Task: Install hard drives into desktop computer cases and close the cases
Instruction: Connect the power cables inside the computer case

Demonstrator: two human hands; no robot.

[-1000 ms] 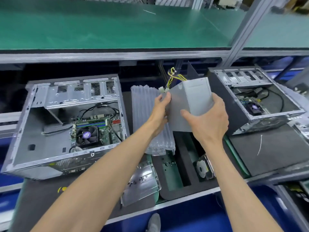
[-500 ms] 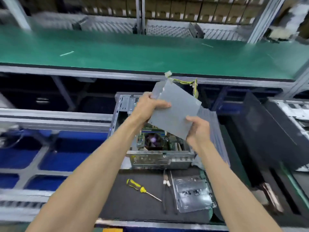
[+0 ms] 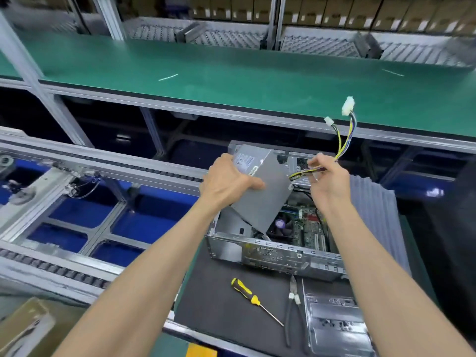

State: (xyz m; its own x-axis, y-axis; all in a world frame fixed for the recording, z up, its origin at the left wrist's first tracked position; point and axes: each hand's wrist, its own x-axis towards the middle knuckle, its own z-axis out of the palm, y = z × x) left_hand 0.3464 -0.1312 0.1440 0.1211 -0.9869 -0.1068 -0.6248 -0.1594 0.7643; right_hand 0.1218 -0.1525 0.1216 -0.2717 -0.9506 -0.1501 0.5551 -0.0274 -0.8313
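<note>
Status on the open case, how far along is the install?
Early. Done: the case lies open on the mat, board and fan exposed. In hand: the left hand grips a grey metal box tilted over the opening, while the right hand pinches its cables up and clear. Left: seating it, fastening with the screwdriver, closing the case. No side panel is on.
</note>
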